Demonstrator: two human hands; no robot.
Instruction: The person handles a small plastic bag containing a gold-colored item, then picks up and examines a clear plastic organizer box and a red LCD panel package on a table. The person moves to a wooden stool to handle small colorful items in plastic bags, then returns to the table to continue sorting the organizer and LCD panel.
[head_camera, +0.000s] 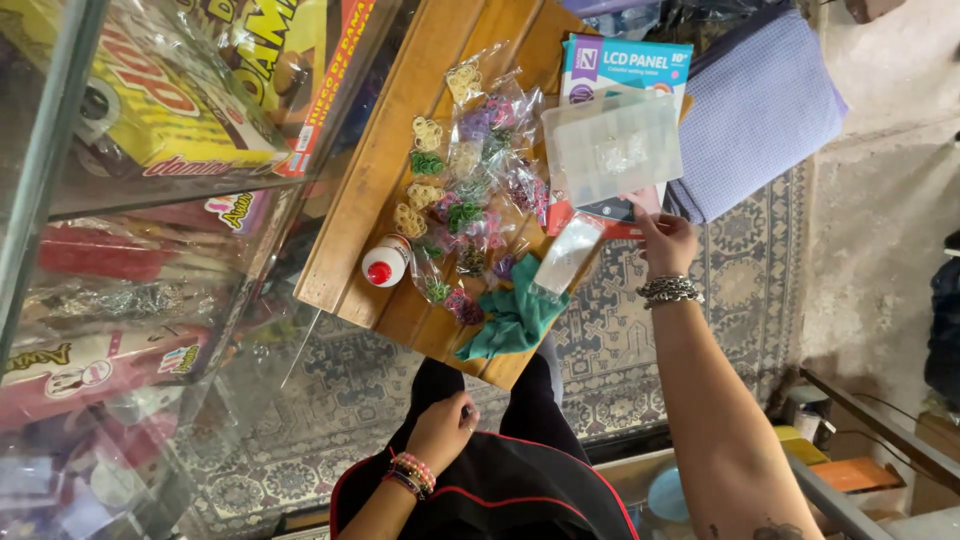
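A: Head view, left to right: glass case, then wooden table with glue bottle, small bags of rubber bands and a green cloth.

B: Left hand?

A: Low, near the lap, fingers curled loosely; holds nothing that I can see.

B: Right hand?

A: Over the table's right edge. Fingers pinched on a clear flat packet. Clear organiser box sits just above it, on a printed carton. Folded fabric lies farthest right.
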